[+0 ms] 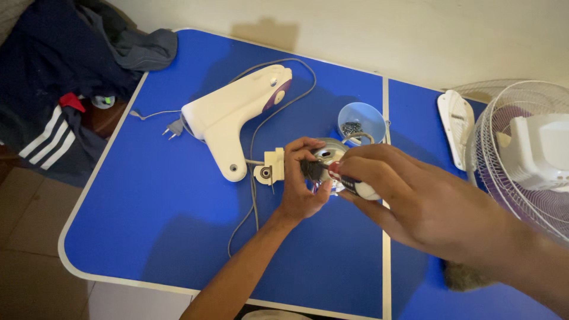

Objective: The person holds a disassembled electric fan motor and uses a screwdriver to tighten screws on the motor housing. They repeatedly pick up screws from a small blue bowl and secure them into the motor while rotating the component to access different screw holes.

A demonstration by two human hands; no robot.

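White fan housing lies left on the blue table; mid-table, the left hand pinches the metal fan motor, likely heavy, rigid, best held by its casing; right hand closes round a screwdriver

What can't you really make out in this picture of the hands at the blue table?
- Screwdriver tip: hidden between the left hand and right hand.
- Metal motor: mostly covered by both hands.
- Bowl contents: too small; perhaps screws.
- Fan guard: cut off by the right edge.
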